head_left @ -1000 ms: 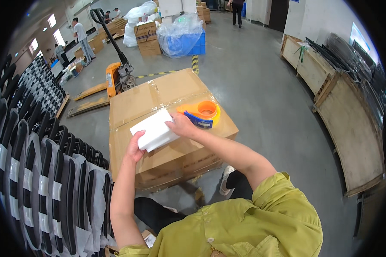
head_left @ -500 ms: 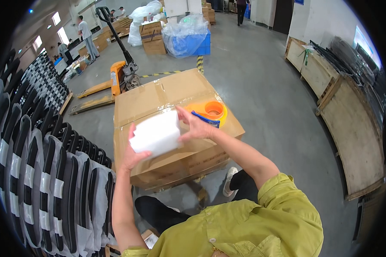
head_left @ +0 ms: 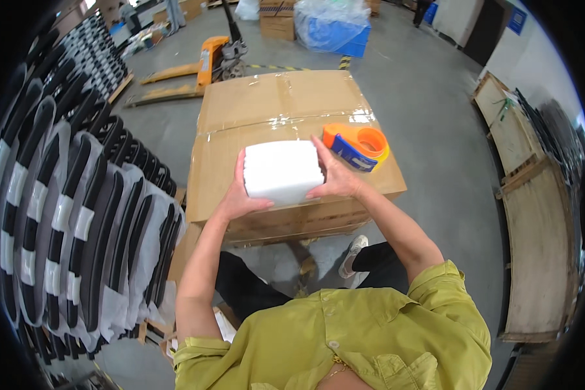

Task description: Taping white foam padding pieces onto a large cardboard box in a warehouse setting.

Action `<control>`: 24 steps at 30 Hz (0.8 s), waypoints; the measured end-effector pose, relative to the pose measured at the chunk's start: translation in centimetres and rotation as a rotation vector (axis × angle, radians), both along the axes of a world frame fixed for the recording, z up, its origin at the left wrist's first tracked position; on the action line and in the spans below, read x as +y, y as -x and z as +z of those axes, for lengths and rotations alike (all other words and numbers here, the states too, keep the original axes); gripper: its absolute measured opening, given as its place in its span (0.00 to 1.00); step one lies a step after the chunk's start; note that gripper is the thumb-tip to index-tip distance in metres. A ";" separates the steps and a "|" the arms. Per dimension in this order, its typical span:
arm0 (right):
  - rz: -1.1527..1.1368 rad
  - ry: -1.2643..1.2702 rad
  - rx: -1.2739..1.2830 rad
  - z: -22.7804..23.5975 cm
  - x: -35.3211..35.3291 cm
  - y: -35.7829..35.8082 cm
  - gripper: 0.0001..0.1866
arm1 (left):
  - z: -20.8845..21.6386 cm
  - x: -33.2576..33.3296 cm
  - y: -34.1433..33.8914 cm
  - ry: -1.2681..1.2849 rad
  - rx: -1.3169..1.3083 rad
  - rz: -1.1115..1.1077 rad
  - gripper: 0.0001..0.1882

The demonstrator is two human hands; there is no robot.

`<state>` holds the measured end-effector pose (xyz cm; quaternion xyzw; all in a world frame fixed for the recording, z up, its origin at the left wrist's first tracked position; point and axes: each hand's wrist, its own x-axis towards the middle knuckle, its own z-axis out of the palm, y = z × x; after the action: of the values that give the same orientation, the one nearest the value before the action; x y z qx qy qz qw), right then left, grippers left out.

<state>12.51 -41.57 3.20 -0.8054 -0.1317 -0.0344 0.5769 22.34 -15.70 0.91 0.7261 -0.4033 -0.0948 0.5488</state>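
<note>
Between both hands I hold a thick white stack, layered along its sides like a pile of sheets; its exact material I cannot make out. My left hand grips its left side, thumb along the near edge. Against the right side presses my right hand, fingers at the far corner and thumb at the near one. The stack is level, on or just above the near part of a large taped cardboard box. An orange tape dispenser with a blue panel and yellow tape lies on the box beside my right hand.
Tall stacks of black curved frames in white wrapping stand close on my left. Behind the box is an orange pallet jack. A blue bin under plastic sits farther back. Wooden crates line the right wall.
The white stack has gone from tilted to level, squared between my hands. My head view has shifted, so the box and dispenser appear differently placed in the picture.
</note>
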 end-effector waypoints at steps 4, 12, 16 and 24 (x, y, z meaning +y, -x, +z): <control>-0.017 0.086 -0.051 0.1 0.3 0.0 0.68 | 0.1 -0.2 0.2 0.061 0.002 -0.025 0.67; -0.051 0.104 -0.049 -0.4 -0.1 0.3 0.69 | -0.4 -1.3 0.2 0.013 -0.059 -0.007 0.65; -0.058 0.252 -0.109 0.1 -0.7 0.5 0.67 | -0.9 -1.5 0.0 0.086 0.011 -0.072 0.64; -0.145 0.956 -0.505 6.5 -0.1 2.7 0.61 | -1.0 -1.0 -0.1 -0.023 -0.103 0.037 0.60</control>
<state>9.82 -41.65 9.71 -0.9517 -0.2111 -0.2027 0.0931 22.40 -16.65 -0.05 0.7434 -0.4167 -0.0516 0.5207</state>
